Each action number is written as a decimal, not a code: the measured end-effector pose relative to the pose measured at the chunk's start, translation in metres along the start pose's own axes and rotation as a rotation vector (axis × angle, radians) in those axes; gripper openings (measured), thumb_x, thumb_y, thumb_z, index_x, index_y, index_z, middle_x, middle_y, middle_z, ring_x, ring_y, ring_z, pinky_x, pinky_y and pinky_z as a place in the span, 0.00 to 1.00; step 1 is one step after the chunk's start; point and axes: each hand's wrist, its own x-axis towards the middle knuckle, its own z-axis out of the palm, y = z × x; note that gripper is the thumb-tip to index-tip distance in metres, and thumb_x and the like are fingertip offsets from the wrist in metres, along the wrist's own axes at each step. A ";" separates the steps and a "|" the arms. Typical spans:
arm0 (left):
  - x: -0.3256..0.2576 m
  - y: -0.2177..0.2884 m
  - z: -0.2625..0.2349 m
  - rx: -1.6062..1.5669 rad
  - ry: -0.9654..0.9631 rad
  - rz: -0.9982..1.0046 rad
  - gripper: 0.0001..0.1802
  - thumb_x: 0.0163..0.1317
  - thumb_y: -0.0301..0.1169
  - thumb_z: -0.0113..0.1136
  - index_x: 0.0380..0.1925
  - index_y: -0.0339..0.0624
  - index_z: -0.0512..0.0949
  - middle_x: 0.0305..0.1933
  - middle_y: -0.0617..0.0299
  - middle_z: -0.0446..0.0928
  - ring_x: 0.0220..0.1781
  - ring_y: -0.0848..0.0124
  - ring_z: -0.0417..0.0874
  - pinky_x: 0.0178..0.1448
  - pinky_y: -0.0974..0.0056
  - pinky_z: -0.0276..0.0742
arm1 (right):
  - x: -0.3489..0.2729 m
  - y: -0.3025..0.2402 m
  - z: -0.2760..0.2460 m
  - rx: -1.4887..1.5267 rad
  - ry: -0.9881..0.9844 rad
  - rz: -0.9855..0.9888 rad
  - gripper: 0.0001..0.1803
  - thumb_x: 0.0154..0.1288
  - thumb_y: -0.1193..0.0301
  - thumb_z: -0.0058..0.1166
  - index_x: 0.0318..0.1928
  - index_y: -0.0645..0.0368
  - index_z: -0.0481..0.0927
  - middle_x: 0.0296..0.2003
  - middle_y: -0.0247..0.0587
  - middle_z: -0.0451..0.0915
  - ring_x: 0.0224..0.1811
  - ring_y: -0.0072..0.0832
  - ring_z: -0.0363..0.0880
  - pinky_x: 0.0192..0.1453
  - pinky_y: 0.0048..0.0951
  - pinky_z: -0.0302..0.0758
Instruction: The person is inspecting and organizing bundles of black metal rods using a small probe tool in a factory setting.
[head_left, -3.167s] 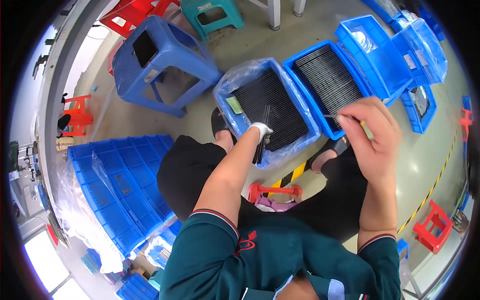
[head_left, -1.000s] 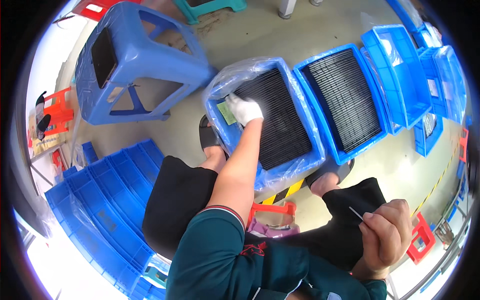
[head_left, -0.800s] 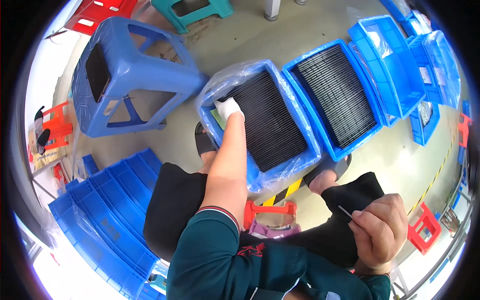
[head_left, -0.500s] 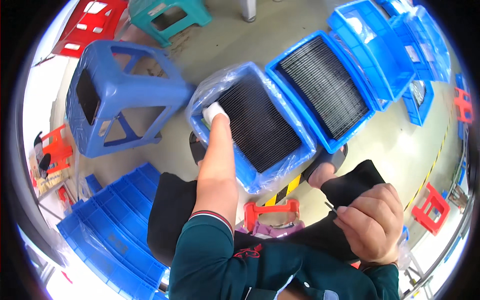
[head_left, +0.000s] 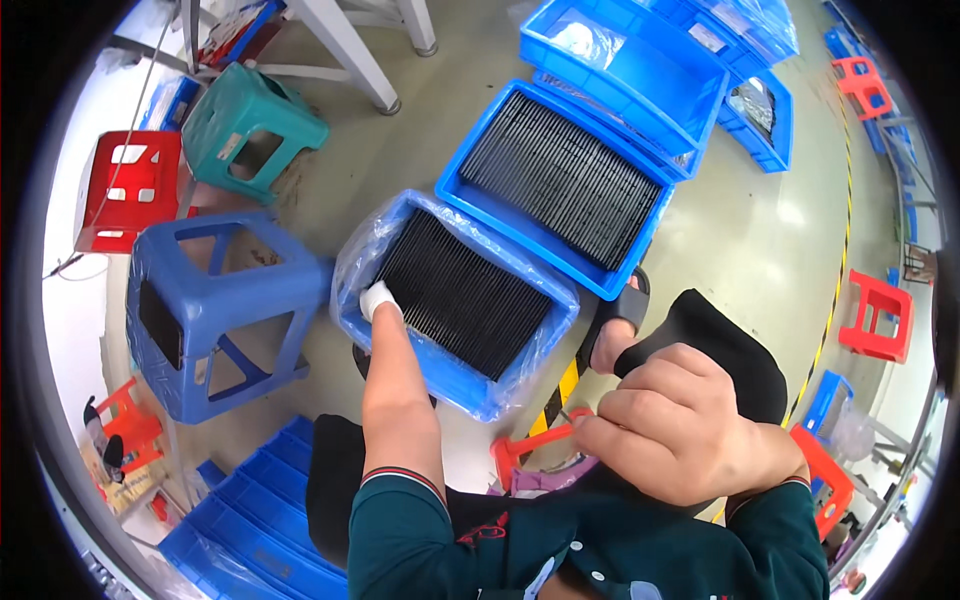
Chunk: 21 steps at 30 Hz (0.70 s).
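Observation:
My left hand (head_left: 377,300), in a white glove, reaches into a blue bin (head_left: 455,390) lined with clear plastic. It rests at the left end of a tight row of thin black plates (head_left: 465,295). Its fingertips are hidden, so whether it grips a plate cannot be told. My bare right hand (head_left: 675,425) is raised above my lap, with thumb and forefinger closed on a thin metal tool (head_left: 566,413), of which only the narrow tip shows. Beyond the lined bin, touching it, stands a second blue bin (head_left: 650,240) with similar dark plates (head_left: 560,175).
A blue stool (head_left: 200,270) stands left of the bins, with a green stool (head_left: 210,125) and a red stool (head_left: 118,215) behind it. More blue bins (head_left: 690,90) are piled at the back right. Other blue crates (head_left: 245,525) lie at the lower left.
The view has swung, so the bins appear lower and further left. My right hand has come inward toward the middle, its pinch unchanged. My left hand stays at the left end of the plates.

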 end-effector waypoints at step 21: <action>-0.315 0.171 0.163 0.973 -0.064 1.267 0.33 0.52 0.36 0.61 0.56 0.32 0.65 0.51 0.49 0.73 0.51 0.54 0.78 0.50 0.54 0.78 | -0.127 0.016 -0.029 0.303 0.166 0.419 0.12 0.46 0.73 0.67 0.34 0.57 0.82 0.29 0.36 0.79 0.28 0.31 0.77 0.31 0.30 0.73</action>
